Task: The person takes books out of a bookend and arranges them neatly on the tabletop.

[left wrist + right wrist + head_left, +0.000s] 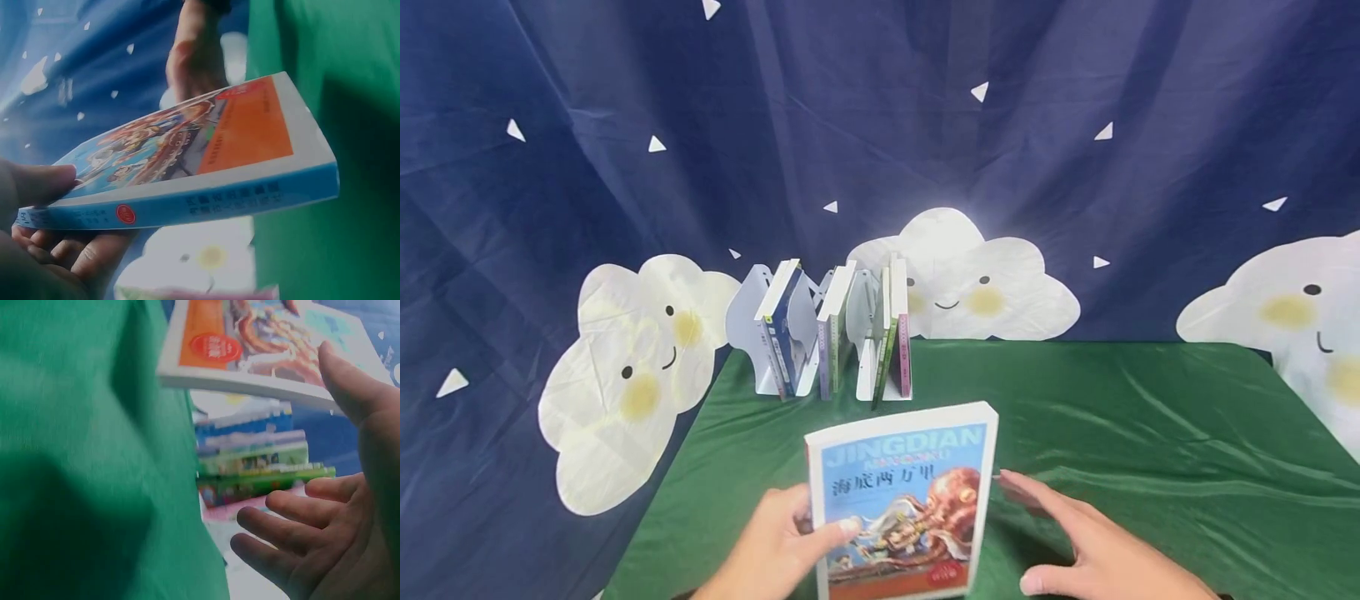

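Left of centre, at the back of a green-covered counter (1112, 408), bookends (747, 312) support a row of books (834, 350). Nearer, a person's left hand (775, 542) holds a blue book (902, 500) in its grip, thumb on the front cover. At right, the right hand's (1101, 537) grip is wide, just beside the book; contact is unclear.

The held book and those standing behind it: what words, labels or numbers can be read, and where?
"JINGDIAN": held book, top of cover
"海底两万里": same cover, just below
Too small or blurred: other cover print, the red badge, the blue spine, and spines of the standing books.
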Tool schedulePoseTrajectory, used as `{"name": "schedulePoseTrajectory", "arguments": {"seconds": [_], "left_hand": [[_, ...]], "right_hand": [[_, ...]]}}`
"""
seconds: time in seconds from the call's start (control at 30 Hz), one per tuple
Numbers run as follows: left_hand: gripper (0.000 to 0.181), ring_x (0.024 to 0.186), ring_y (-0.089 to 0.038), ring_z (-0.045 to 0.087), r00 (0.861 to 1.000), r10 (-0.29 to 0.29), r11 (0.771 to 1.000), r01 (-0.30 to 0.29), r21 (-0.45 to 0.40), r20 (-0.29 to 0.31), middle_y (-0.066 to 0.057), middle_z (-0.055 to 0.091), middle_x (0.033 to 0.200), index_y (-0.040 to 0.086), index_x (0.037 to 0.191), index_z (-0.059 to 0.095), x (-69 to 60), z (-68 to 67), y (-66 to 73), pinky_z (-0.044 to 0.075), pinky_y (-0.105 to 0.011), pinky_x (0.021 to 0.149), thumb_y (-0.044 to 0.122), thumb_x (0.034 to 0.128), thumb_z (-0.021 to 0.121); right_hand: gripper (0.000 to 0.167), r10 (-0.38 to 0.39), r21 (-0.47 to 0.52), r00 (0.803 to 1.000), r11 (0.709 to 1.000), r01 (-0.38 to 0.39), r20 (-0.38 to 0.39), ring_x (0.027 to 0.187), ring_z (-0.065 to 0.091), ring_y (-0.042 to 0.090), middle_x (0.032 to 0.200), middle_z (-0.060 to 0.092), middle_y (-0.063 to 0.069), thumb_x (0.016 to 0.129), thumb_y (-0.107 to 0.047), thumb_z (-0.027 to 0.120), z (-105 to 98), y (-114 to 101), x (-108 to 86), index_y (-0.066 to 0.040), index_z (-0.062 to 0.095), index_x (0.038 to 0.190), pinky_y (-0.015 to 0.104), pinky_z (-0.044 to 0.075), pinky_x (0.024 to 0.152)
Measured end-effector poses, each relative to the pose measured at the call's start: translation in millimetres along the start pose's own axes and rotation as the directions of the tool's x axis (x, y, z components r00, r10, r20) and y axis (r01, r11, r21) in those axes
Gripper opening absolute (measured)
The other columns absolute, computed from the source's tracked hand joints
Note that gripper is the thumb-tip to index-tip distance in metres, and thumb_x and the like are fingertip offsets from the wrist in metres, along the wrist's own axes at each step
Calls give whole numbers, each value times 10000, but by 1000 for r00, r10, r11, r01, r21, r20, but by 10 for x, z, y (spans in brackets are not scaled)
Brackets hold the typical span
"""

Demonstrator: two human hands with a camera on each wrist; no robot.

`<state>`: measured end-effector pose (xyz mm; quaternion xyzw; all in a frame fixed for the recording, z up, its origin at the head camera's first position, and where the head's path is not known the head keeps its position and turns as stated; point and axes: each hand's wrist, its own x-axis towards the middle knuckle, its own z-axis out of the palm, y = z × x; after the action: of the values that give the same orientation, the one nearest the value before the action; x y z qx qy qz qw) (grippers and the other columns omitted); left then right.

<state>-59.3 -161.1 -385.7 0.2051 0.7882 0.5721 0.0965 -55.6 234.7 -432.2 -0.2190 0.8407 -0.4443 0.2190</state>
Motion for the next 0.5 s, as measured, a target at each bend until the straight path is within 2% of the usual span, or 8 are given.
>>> {"name": "schedulePoseTrajectory", "arguments": {"seconds": [0.07,0.13,0.27,0.3,0.37,0.47,0.5], "left_hand": [[390,973,-88,769,997,-25,999,28,-45,69,-256,756,1148,-69,1274,675,22,73,-24,633,-242,815,165,965,719],[393,987,-89,765,991,-21,995,33,-90,129,-277,745,1157,-86,1282,663,40,143,-52,629,-239,831,149,970,709],[383,1013,-75,749,978,-11,983,49,-178,208,-307,723,1181,-105,1285,657,69,270,-89,614,-211,847,122,977,695],[385,1017,-70,743,977,-14,979,57,-193,215,-310,721,1183,-107,1284,657,73,297,-94,611,-204,850,121,977,696],[386,1016,-64,742,975,-27,975,75,-211,221,-305,723,1184,-102,1280,663,82,342,-101,608,-195,852,127,972,704],[385,1018,-72,746,975,-40,971,90,-220,220,-295,727,1186,-92,1280,667,93,384,-113,608,-199,864,128,966,709],[384,1013,-71,748,975,-45,971,94,-221,217,-293,729,1182,-91,1276,669,96,394,-116,609,-203,864,130,964,712]], "right_hand": [[838,-7,72,999,997,4,37,1446,409,-61,1655,416,32,1005,-276,691,27,29,9,-363,174,1659,320,534,1031],[831,-22,135,998,991,13,65,1418,380,-110,1648,422,17,1014,-266,679,64,44,27,-353,167,1662,310,522,1028],[709,-143,296,985,949,110,94,1365,482,-72,1570,521,-6,1027,-146,629,163,35,75,-225,285,1642,278,541,1020],[669,-192,340,976,929,149,97,1365,523,-19,1541,556,-8,1017,-92,615,190,21,94,-188,337,1619,232,545,1016],[590,-283,402,955,887,226,87,1310,595,20,1469,621,-25,997,-13,589,236,1,110,-138,438,1554,231,573,998],[541,-398,376,917,854,359,29,1237,653,39,1400,679,-36,966,65,582,283,-30,118,-94,529,1480,250,611,926],[536,-414,386,910,843,376,16,1221,666,48,1392,686,-31,966,91,571,293,-40,112,-84,539,1471,260,624,906]]}}
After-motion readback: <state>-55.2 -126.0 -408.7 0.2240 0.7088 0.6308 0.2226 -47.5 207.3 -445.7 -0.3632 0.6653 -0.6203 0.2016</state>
